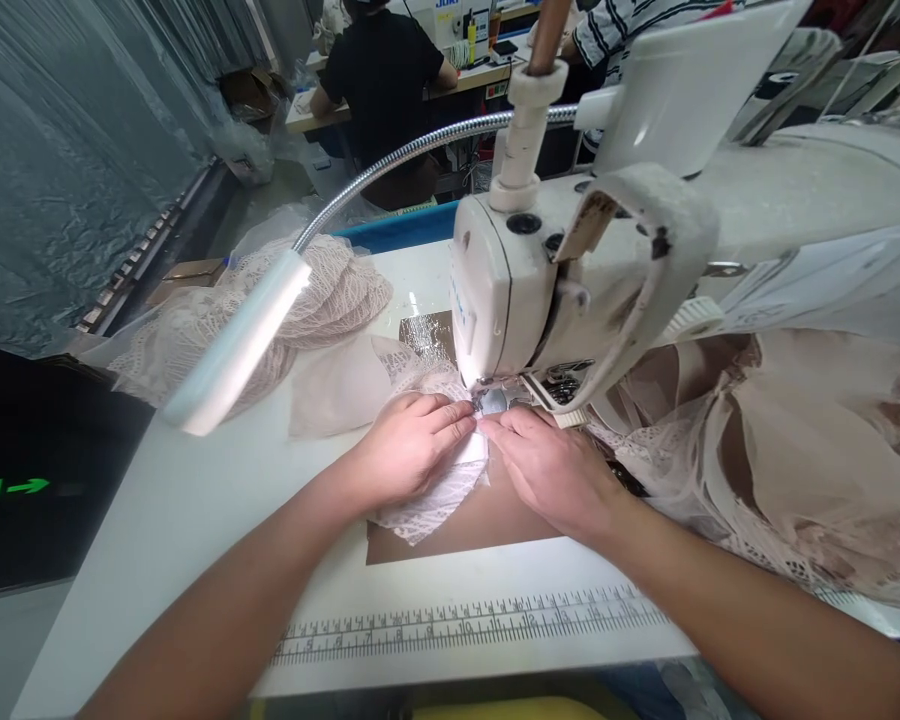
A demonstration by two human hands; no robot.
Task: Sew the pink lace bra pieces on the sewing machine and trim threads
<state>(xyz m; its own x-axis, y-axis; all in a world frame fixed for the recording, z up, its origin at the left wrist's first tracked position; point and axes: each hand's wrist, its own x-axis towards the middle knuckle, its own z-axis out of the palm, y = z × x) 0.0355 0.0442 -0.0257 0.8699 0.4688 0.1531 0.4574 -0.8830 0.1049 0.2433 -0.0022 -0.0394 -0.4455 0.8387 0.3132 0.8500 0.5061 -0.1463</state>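
A white sewing machine head (495,290) stands over the table, its presser foot (480,402) down at a pale pink lace piece (435,505). My left hand (420,445) rests on the lace just left of the foot, thumb and fingers drawn together on the fabric. From the other side my right hand (551,465) reaches in, its index fingertip at the lace edge beside the foot and its other fingers bent. The right thumb is hidden. Beneath the lace lies a brown sheet (457,545) on the table. The needle itself is too small to make out.
A lit lamp (240,340) on a bent metal neck hangs at left. Stacked lace pieces (330,290) lie behind it. Beige fabric (817,440) heaps up at right. A printed ruler (465,625) runs along the front edge. Another person (379,80) sits at a far table.
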